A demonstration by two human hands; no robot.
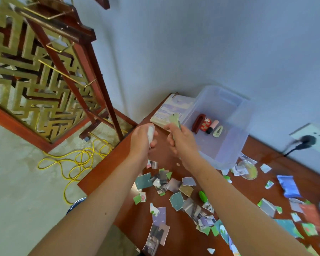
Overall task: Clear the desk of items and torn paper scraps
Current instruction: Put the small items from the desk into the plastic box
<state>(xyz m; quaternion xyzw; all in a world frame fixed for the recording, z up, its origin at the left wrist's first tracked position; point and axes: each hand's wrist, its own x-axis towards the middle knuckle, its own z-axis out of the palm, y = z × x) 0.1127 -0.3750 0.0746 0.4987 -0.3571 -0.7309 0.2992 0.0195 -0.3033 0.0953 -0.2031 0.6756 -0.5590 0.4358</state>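
Observation:
Torn paper scraps (175, 185) lie strewn over the brown desk (107, 163), from the near edge out to the right. My left hand (143, 139) is raised above the desk's far left part and grips a wad of pale scraps (151, 133). My right hand (179, 139) is beside it, fingers curled round several greenish scraps (175, 120) that stick up from the fist. A clear plastic bin (235, 137) stands just right of my hands; it holds a red-brown curved piece, a red patterned item, a pink tube and a hair clip.
A spiral notebook (170, 109) lies behind the bin by the wall. On the desk to the right are a round glass disc (248, 169), a blue packet (288, 185) and a green object (203, 196). A wall socket with a black plug (306, 140) sits at right. Yellow cable (76, 161) lies on the floor at left.

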